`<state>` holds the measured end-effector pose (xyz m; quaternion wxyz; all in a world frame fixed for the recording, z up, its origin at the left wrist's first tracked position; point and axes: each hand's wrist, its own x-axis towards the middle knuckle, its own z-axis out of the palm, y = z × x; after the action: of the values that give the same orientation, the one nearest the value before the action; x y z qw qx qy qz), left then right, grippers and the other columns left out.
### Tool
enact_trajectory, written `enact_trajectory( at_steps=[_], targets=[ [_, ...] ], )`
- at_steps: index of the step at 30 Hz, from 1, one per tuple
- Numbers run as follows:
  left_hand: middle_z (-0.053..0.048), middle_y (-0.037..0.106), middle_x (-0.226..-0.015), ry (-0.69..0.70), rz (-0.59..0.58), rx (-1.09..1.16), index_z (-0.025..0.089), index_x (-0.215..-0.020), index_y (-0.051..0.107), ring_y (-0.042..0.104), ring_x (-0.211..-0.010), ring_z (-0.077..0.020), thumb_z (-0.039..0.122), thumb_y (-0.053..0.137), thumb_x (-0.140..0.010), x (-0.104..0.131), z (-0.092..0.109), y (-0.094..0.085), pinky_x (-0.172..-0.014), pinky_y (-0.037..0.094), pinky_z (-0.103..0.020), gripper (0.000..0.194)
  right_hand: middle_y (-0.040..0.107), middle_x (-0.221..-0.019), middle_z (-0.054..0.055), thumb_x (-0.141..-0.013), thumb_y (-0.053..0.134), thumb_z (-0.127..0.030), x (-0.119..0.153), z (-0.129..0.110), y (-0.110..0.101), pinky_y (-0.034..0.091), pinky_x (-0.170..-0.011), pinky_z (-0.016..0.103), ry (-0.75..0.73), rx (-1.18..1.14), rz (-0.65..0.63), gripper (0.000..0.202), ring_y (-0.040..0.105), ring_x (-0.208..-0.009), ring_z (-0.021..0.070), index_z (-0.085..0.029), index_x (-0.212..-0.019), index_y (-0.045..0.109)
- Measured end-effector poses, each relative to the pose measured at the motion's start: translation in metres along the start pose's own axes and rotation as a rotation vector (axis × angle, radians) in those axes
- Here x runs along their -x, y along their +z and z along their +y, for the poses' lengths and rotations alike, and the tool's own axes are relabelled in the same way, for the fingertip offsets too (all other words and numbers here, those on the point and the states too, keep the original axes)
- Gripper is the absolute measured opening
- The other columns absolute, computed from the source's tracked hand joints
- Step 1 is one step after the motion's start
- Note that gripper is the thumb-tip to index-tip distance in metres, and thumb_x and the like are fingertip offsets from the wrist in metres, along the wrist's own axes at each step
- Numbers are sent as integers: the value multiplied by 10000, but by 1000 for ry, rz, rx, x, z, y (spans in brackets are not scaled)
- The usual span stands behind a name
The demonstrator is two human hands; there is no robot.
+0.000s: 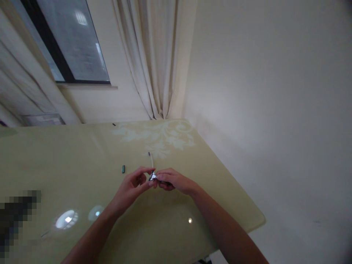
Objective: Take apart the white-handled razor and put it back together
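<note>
My left hand (132, 185) pinches a small silver-and-black piece (153, 176) between thumb and fingertips, just above the table. A short pale cable (151, 160) with a dark end runs from behind this piece toward the far side. My right hand (177, 180) is closed and meets the piece from the right. Beneath its fingers shows part of a dark, slim thing (165, 182), mostly hidden, whose kind I cannot make out. To the left of my hands lies a small dark green-and-black block (123, 169).
The glossy pale-green table (220, 205) has a white floral pattern and light reflections. A tiny black item (114, 124) lies near its far edge. A wall (275, 110) borders the right side; a curtain (154, 55) and window (74, 40) are behind.
</note>
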<state>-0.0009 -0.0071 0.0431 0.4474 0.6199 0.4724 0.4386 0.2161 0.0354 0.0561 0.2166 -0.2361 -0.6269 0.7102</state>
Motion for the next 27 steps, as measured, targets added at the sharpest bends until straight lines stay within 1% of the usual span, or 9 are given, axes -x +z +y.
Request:
enact_trajectory(
  at_steps=[5,11,14,16,19,21,24,25,27],
  targets=[
    [29,502,-698,-14,8,53,203,-1138,735,476,-674,-137,437,825,-741,-1,-8,-2,-613,384,-244,469,386,-630,-66,-947,579,-592,-1,3,-1,190,-501,245,-33,17,-21,441,294,-540,79,-164,-846,611],
    [38,500,-701,2,46,90,210,-1105,741,473,-672,-131,381,848,-709,-3,-7,-1,-620,378,-240,444,386,-613,-69,-935,587,-632,-3,6,2,181,-508,256,-68,43,22,482,286,-532,76,-174,-787,560],
    [33,514,-718,18,79,83,213,-1099,745,485,-685,-134,393,837,-717,-3,-8,-5,-632,385,-245,432,395,-597,-70,-924,599,-634,-4,6,3,179,-488,249,-96,-5,52,484,290,-509,72,-166,-805,588],
    [26,541,-749,26,122,49,215,-1123,738,486,-678,-131,420,818,-732,-4,-10,-7,-626,386,-246,449,410,-589,-68,-939,568,-635,-6,6,0,174,-464,241,-142,-56,103,494,287,-483,69,-153,-854,633],
    [5,617,-853,50,181,-116,226,-1169,722,473,-637,-119,455,789,-758,-12,-14,-2,-603,387,-249,475,438,-579,-69,-937,548,-630,-12,7,-13,166,-425,226,-247,-171,296,492,269,-438,61,-152,-916,666],
    [-10,664,-913,84,149,-285,229,-1160,726,510,-655,-132,441,783,-767,-24,-13,12,-631,416,-265,450,438,-566,-80,-902,592,-608,-15,8,-27,158,-406,214,-334,-284,478,448,250,-412,52,-166,-933,663],
    [-28,716,-922,139,15,-568,217,-1106,746,609,-799,-191,362,801,-769,-52,-8,45,-769,456,-319,371,433,-554,-90,-838,661,-547,-16,10,-50,164,-391,196,-469,-406,727,381,257,-393,42,-175,-921,664],
    [-36,731,-947,155,-22,-668,215,-1093,750,631,-887,-220,345,809,-770,-63,-5,58,-833,450,-344,354,439,-558,-89,-816,677,-525,-16,11,-57,169,-385,192,-495,-419,794,363,269,-389,39,-174,-909,668],
    [-48,749,-998,135,-57,-822,227,-1071,757,640,-1032,-269,352,807,-786,-86,0,81,-915,423,-385,315,454,-583,-84,-778,695,-485,-14,13,-68,176,-373,186,-520,-414,908,332,297,-387,33,-169,-880,676]
  ],
)
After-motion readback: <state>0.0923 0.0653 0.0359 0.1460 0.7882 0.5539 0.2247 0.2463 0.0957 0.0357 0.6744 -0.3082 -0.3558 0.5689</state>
